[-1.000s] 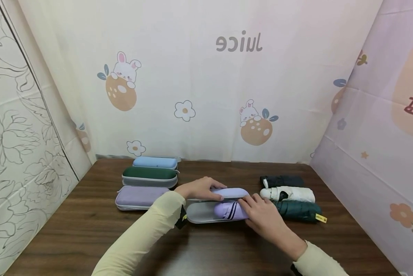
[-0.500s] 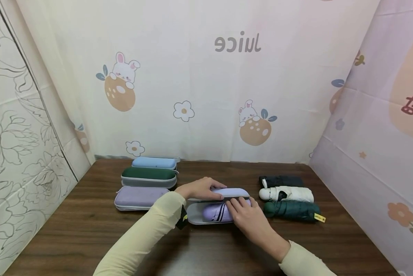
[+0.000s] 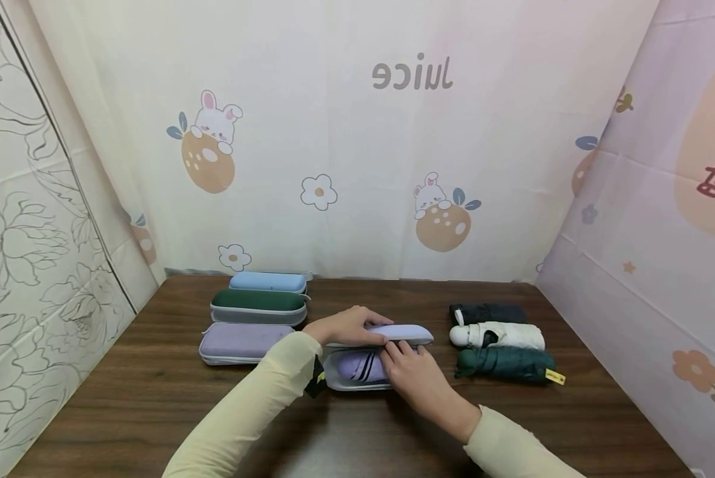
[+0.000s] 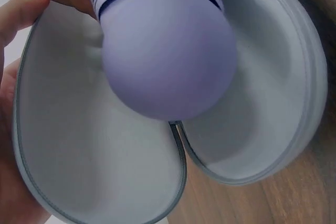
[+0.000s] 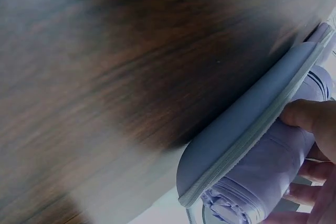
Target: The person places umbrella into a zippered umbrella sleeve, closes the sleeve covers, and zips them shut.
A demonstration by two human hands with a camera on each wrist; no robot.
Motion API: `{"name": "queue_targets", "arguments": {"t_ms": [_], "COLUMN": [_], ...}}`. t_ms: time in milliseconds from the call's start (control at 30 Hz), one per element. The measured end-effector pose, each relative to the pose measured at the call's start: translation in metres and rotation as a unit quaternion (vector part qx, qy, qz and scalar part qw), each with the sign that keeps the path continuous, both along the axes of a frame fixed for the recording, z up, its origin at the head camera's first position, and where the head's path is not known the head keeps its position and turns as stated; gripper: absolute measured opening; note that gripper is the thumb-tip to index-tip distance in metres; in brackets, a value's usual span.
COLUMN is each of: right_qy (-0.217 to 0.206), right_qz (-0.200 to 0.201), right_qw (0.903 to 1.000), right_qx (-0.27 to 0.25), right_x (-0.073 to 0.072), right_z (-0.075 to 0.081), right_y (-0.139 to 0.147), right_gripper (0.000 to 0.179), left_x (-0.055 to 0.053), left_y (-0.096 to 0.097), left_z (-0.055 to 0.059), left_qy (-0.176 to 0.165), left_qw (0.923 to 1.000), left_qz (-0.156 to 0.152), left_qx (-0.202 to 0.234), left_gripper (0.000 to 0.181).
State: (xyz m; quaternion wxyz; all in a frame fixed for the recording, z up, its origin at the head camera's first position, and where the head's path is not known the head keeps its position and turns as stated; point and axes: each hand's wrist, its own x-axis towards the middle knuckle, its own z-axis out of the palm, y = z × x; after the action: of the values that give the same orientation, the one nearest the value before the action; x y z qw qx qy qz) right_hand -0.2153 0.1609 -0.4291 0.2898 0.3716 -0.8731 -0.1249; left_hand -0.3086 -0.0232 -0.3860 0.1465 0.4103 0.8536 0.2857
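A lilac case lies open at mid-table, with its lid [image 3: 406, 332] raised and its grey-lined base [image 3: 333, 377] in front. My left hand [image 3: 362, 328] grips the lid from the left; in the left wrist view my thumb [image 4: 16, 17] sits on the lid's rim [image 4: 79, 150]. A folded lilac umbrella [image 3: 357, 366] with dark stripes lies in the base. My right hand [image 3: 400, 358] holds its right end, fingers [image 5: 310, 119] curled round the umbrella [image 5: 262, 182]. The umbrella's rounded handle end [image 4: 168, 61] fills the case's base [image 4: 273, 103].
Three closed cases lie at the left: light blue [image 3: 267, 282], green [image 3: 258, 305] and lilac [image 3: 243, 340]. To the right lie folded black [image 3: 488, 312], white [image 3: 500, 335] and dark green [image 3: 506, 364] umbrellas. Printed curtains wall in the wooden table [image 3: 154, 411] on three sides.
My right hand has slid the lilac umbrella leftward, deeper into the open case. My left hand has stayed on the lid.
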Motion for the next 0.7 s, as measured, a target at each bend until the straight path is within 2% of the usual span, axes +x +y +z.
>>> {"name": "queue_targets", "arguments": {"t_ms": [100, 233, 400, 500, 700], "right_qy": [-0.006, -0.024, -0.079, -0.141, -0.253], "right_qz": [-0.001, 0.004, 0.000, -0.002, 0.015], "right_qw": [1.0000, 0.9997, 0.9969, 0.9898, 0.9641], "right_qx": [-0.002, 0.003, 0.001, -0.021, -0.078], "right_x": [-0.002, -0.005, -0.010, -0.012, -0.011], "right_z": [-0.001, -0.001, 0.002, 0.004, 0.013], "right_y": [-0.001, -0.001, 0.001, 0.004, 0.014], "right_gripper": [0.022, 0.034, 0.041, 0.045, 0.050], "left_x": [0.000, 0.001, 0.000, -0.001, -0.003], "left_y": [-0.001, 0.001, 0.002, 0.000, -0.002], "left_z": [0.000, 0.002, 0.003, 0.001, -0.002], "left_qy": [-0.010, -0.015, -0.016, -0.025, -0.046], "left_qw": [0.9999, 0.9999, 0.9999, 0.9997, 0.9988], "left_qz": [0.007, 0.002, -0.003, -0.001, -0.002], "left_qx": [0.004, 0.007, 0.002, 0.004, 0.019], "left_gripper": [0.046, 0.047, 0.049, 0.048, 0.047]}}
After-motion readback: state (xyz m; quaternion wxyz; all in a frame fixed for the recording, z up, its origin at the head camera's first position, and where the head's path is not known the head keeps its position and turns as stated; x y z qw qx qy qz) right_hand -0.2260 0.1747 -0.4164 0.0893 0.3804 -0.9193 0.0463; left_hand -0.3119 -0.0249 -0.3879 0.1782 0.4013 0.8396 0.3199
